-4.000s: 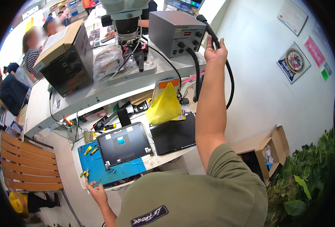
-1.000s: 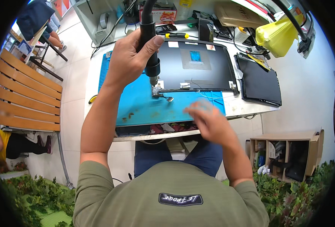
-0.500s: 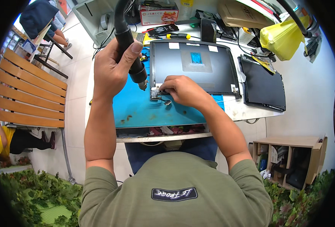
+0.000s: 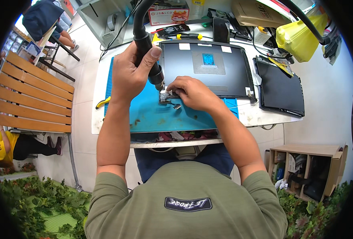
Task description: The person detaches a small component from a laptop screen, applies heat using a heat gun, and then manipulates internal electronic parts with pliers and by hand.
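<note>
My left hand (image 4: 133,73) is closed round a black hot-air tool handle (image 4: 141,41), its nozzle (image 4: 158,83) angled down close above the left hinge (image 4: 163,98) of a dark laptop screen lid (image 4: 230,67). My right hand (image 4: 190,92) is closed, fingertips bent onto the lid's lower left corner beside that hinge; whatever they grip is too small to make out. A short cable (image 4: 176,106) hangs from the hinge onto a blue mat (image 4: 144,117). The lid has white tape patches and a small blue square at its middle.
A yellow-handled tool (image 4: 103,102) lies left of the mat. A closed black laptop (image 4: 280,89) is right of the lid, a yellow bag (image 4: 300,40) above it. Tools and boxes line the back. A slatted bench (image 4: 33,95) and a person in yellow (image 4: 7,145) are at left.
My right hand has moved up-left onto the hinge corner since a second ago. The nozzle in my left hand has shifted slightly right over the last half second.
</note>
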### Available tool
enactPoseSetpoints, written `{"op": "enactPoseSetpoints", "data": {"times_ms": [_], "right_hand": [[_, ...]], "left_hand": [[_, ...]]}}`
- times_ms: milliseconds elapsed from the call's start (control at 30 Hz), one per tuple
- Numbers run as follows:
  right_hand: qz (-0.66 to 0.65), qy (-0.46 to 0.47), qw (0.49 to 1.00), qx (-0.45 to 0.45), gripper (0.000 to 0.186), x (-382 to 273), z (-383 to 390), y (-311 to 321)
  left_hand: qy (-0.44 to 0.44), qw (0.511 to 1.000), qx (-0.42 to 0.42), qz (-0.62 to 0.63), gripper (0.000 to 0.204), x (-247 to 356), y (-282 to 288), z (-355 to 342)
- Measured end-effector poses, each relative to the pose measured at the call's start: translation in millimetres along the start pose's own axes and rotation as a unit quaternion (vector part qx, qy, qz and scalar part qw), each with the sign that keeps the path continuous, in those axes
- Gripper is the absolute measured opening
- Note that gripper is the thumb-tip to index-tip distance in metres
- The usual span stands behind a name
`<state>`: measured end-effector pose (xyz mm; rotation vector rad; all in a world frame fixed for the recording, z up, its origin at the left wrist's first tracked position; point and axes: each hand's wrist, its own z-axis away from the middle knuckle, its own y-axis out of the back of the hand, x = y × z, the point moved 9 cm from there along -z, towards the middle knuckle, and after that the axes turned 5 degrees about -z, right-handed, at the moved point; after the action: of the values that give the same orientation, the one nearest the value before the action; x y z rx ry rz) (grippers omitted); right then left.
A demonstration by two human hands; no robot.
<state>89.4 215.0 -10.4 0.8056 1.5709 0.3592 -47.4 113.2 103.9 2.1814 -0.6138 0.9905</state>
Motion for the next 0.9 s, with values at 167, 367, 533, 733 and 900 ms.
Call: {"op": "enactPoseSetpoints", "data": {"times_ms": [167, 367, 533, 733, 900], "right_hand": [[0.014, -0.017, 1.000, -0.012, 0.027, -4, -2, -5], [-0.020, -0.021, 1.000, -0.004, 0.026, 5, -3, -5], [0.012, -0.011, 0.999, -0.029, 0.027, -2, -3, -6], [-0.071, -0.053, 0.996, 0.023, 0.033, 12, 3, 9], [-0.049, -0.030, 0.992, 0.110, 0.035, -12, 27, 23]], "left_hand": [[-0.006, 1.000, 0.007, -0.012, 0.035, -4, 4, 2], [-0.007, 1.000, 0.014, -0.003, 0.034, -4, 6, 3], [-0.009, 1.000, 0.007, 0.002, 0.035, -9, 6, 4], [0.007, 0.999, -0.013, 0.043, 0.036, -13, -8, 5], [0.007, 0.999, -0.025, 0.020, 0.038, -14, -16, 6]]}}
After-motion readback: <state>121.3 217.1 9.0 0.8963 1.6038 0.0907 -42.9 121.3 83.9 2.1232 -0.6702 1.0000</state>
